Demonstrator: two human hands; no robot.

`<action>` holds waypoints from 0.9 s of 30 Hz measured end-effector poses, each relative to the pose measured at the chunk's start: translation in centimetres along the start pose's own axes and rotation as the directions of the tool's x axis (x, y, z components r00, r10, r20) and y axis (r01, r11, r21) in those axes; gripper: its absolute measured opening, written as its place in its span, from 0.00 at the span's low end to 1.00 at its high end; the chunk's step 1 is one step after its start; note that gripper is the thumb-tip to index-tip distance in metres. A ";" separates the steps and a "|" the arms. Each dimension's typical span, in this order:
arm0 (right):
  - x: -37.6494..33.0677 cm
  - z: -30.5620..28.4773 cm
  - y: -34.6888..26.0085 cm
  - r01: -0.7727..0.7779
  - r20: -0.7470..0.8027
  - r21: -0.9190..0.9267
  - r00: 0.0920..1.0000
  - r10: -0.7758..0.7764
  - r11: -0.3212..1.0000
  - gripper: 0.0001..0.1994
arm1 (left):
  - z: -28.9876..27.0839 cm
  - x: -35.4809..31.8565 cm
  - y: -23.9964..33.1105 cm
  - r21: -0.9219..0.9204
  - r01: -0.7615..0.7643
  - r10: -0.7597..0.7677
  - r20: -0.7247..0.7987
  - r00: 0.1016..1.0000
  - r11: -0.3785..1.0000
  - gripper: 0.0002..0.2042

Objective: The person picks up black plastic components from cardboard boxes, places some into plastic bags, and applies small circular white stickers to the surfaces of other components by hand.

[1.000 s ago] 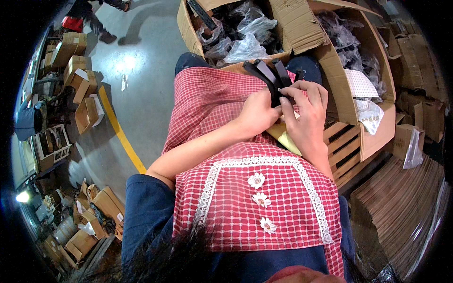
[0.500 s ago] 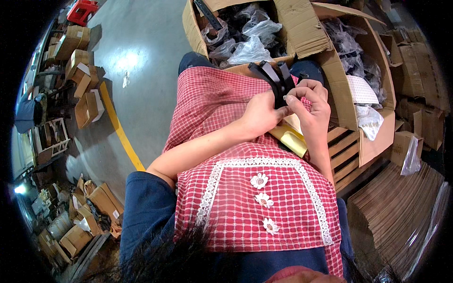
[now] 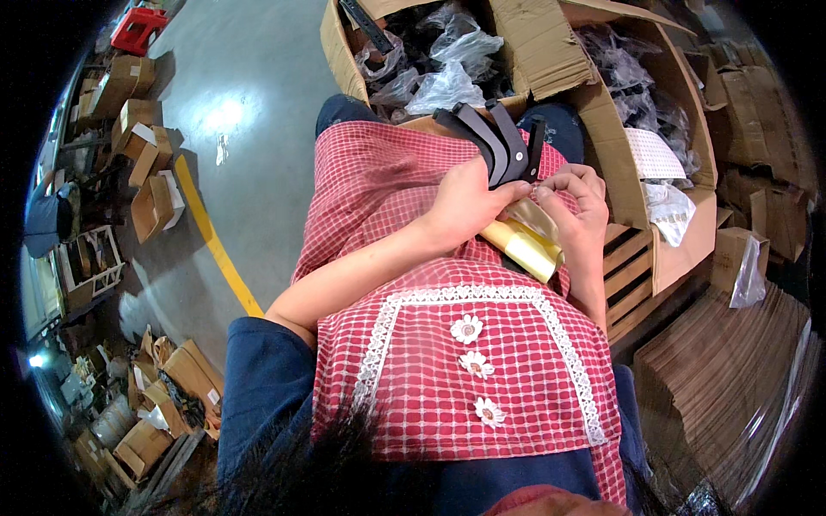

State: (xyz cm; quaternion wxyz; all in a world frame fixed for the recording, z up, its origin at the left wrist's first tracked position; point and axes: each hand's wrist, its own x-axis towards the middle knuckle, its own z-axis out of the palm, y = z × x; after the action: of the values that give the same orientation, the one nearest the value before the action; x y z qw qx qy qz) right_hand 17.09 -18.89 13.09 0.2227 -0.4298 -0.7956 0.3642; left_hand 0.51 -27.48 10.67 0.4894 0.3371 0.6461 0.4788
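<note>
My left hand (image 3: 469, 193) is closed round several curved black plastic pieces (image 3: 499, 142), fanned out above my lap. Small pale round dots show on the faces of two of them. Close beside it, my right hand (image 3: 578, 202) has thumb and forefinger pinched together near the lower ends of the pieces. Whatever lies between those fingertips is too small to make out. Under both hands a yellow sheet (image 3: 529, 251), curled like a roll, rests on my red checked apron (image 3: 387, 189).
Ahead stands an open carton (image 3: 344, 60) of plastic-wrapped black parts. Another carton (image 3: 684, 228) with bagged parts and a white dotted sheet (image 3: 656, 155) is at right, by a wooden pallet (image 3: 632, 279). Flattened cardboard (image 3: 723, 370) is stacked lower right. A yellow line (image 3: 211, 236) crosses the floor.
The black pieces have turned and spread, showing their broad faces and pale dots. My right hand has lowered slightly from them, and more of the yellow sheet shows.
</note>
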 end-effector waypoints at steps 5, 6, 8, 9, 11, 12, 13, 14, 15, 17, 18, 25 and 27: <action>0.2 -0.5 0.6 -0.190 0.162 0.308 0.976 0.145 0.932 0.06 | -0.3 0.0 0.3 0.009 0.023 -0.023 0.032 0.999 1.000 0.14; 0.2 -0.5 0.8 -0.244 0.213 0.380 0.962 0.172 0.892 0.06 | -0.2 0.0 0.3 -0.004 0.024 -0.024 0.037 0.999 1.000 0.14; 0.2 -0.5 0.9 -0.256 0.234 0.415 0.957 0.169 0.873 0.07 | -0.1 0.0 0.1 -0.012 0.003 -0.003 0.031 1.000 1.000 0.14; 0.2 -0.4 0.9 -0.262 0.245 0.431 0.955 0.168 0.863 0.07 | -0.1 0.0 -0.1 -0.008 -0.020 0.020 0.021 1.000 1.000 0.14; 0.2 -0.4 1.0 -0.296 0.263 0.444 0.945 0.192 0.846 0.07 | -0.1 0.0 -0.1 -0.006 -0.024 0.024 0.026 0.999 1.000 0.14; 0.2 -0.4 1.1 -0.312 0.272 0.450 0.940 0.205 0.837 0.07 | -0.2 0.0 0.0 -0.008 -0.005 0.005 0.041 0.999 1.000 0.13; 0.2 -0.4 1.2 -0.325 0.282 0.453 0.936 0.212 0.830 0.07 | -0.2 0.0 0.1 -0.010 0.014 -0.013 0.056 0.998 1.000 0.13; 0.3 -0.4 1.3 -0.337 0.293 0.455 0.931 0.219 0.824 0.07 | -0.2 -0.1 0.2 -0.015 0.008 -0.008 0.056 0.998 1.000 0.13; 0.3 -0.4 1.5 -0.350 0.304 0.457 0.926 0.226 0.818 0.07 | -0.2 -0.1 0.3 -0.019 0.003 -0.002 0.056 0.998 1.000 0.13; 0.4 -0.3 1.7 -0.366 0.326 0.482 0.918 0.225 0.796 0.08 | -0.2 -0.2 0.3 -0.034 -0.002 0.004 0.054 0.999 0.999 0.14; 0.4 -0.3 1.8 -0.374 0.338 0.495 0.914 0.223 0.784 0.08 | -0.2 -0.2 0.3 -0.044 -0.002 0.004 0.052 0.999 0.999 0.14; 0.4 -0.2 2.0 -0.380 0.361 0.555 0.911 0.197 0.740 0.07 | -0.1 -0.2 0.4 -0.035 0.021 -0.018 0.066 0.998 0.999 0.14; 0.4 -0.2 2.0 -0.388 0.363 0.581 0.910 0.199 0.716 0.06 | -0.2 -0.3 0.4 -0.084 0.041 -0.034 0.081 0.996 0.996 0.14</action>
State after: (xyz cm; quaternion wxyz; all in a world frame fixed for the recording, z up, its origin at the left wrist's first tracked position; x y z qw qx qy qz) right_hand 18.05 -17.76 11.68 0.1821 -0.3946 -0.5665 0.7002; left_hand 0.39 -27.65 11.10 0.5377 0.3223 0.6112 0.4832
